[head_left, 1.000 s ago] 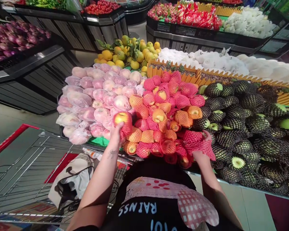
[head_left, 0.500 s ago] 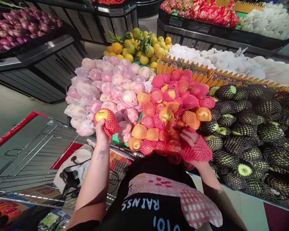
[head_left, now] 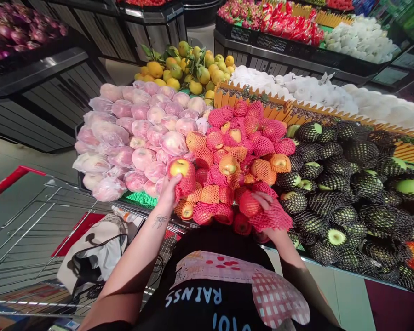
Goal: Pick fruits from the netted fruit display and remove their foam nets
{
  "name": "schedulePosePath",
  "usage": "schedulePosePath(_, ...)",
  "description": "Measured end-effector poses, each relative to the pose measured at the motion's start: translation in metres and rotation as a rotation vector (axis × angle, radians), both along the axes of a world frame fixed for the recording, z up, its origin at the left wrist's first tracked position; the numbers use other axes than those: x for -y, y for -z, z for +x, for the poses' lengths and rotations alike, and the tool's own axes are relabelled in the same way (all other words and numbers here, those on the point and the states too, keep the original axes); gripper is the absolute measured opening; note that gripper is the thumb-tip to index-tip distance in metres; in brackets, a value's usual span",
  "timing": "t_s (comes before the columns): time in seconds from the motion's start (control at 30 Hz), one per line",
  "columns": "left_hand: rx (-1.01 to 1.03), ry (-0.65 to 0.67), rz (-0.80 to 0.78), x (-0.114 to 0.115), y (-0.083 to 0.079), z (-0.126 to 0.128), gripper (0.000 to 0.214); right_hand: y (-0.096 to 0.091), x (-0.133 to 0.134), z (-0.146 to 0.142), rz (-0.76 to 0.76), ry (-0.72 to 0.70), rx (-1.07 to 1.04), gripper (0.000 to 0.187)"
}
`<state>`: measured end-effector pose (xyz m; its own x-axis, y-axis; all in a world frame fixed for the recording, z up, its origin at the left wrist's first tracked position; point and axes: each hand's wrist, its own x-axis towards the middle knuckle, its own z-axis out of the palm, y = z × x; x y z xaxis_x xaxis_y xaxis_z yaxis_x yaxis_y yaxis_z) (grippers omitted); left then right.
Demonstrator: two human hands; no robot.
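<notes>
So the left hand is curled snug around one apple, thumb up against its side. Top of it is bare, yellow going red, and a red foam net covers the lower part. Taking the middle of the netted apple pile as the clock's centre, that one's at about 8 to 9 o'clock, held just over the pile's edge.

Right hand is down at roughly 5 o'clock. Another red net is bunched over its palm and wrist, fingers poking out next to a red apple. Honestly can't tell if those fingers are gripping anything, since the mesh hides too much.

Rest of the bench: pink bagged fruit at 9 to 10, oranges with leaves at 11, white-wrapped fruit at 2, and green fruit in black nets at 3. There's a shopping cart at 8 with a pale bag in it.
</notes>
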<state>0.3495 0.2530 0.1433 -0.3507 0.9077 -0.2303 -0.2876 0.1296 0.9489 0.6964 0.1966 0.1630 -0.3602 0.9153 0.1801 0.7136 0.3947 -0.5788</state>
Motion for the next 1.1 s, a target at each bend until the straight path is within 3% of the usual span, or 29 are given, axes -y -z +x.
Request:
schedulePosePath(0.1,-0.388,0.153,0.085,0.007,-0.002,0.013,0.067,-0.021,0.006,0.012,0.12,0.292,-0.093,0.06)
schedulePosePath(0.2,-0.805,0.36,0.204,0.011,-0.004,0.025,0.069,-0.034,0.014,0.02,0.07,0.445,-0.136,0.069)
schedulePosePath(0.3,-1.051,0.604,0.204,0.011,-0.001,0.037,0.071,-0.036,0.019,0.018,0.024,0.361,-0.112,0.069)
schedulePosePath(0.4,-1.12,0.756,0.112,0.01,0.004,0.05,0.074,-0.028,0.017,0.003,-0.086,0.138,-0.034,0.062)
schedulePosePath(0.53,-1.181,0.694,0.016,0.006,0.006,0.058,0.077,0.0,0.012,-0.023,-0.23,-0.124,0.157,0.045)
schedulePosePath(0.63,-1.249,0.603,-0.023,0.0,-0.001,0.052,0.086,0.017,0.01,-0.034,-0.258,-0.18,0.221,0.042)
schedulePosePath(0.7,-1.251,0.599,-0.012,-0.007,-0.01,0.047,0.093,0.017,0.005,-0.036,-0.263,-0.207,0.223,0.043)
schedulePosePath(0.8,-1.204,0.583,0.041,-0.023,-0.025,0.048,0.084,-0.001,-0.018,-0.034,-0.28,-0.224,0.21,0.057)
schedulePosePath(0.87,-1.239,0.581,0.027,-0.037,-0.032,0.059,0.074,-0.018,-0.045,-0.031,-0.262,-0.142,0.19,0.062)
schedulePosePath(0.97,-1.357,0.633,-0.094,-0.061,-0.035,0.085,0.072,-0.03,-0.091,-0.025,-0.165,0.132,0.263,0.057)
schedulePosePath(1.03,-1.396,0.699,-0.198,-0.075,-0.033,0.104,0.079,-0.023,-0.116,-0.022,-0.159,0.29,0.378,0.057)
schedulePosePath(1.1,-1.411,0.755,-0.276,-0.086,-0.029,0.117,0.087,-0.008,-0.131,-0.022,-0.2,0.346,0.446,0.05)
